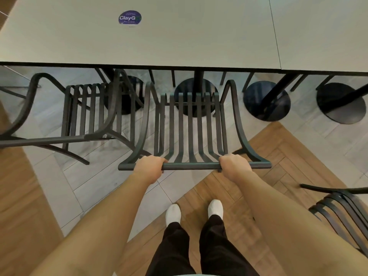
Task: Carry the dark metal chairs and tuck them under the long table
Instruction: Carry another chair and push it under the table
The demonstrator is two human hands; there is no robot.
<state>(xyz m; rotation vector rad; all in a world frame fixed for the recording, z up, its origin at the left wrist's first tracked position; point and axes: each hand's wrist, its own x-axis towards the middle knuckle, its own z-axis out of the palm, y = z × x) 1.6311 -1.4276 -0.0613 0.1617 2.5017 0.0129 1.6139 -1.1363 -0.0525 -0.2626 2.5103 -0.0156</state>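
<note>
A dark metal slatted chair [191,124] stands in front of me, facing the long pale table [179,42], its seat front just short of the table's near edge. My left hand [150,165] grips the left part of its top back rail. My right hand [235,165] grips the right part of the same rail. A second dark metal chair [83,116] stands to the left, close to the table edge. A third chair [342,208] shows partly at the right edge, away from the table.
Round black table bases [266,100] and posts stand under the table, one directly beyond the held chair. A blue round sticker [129,17] lies on the tabletop. My white shoes [173,213] stand on wood and tile floor behind the chair.
</note>
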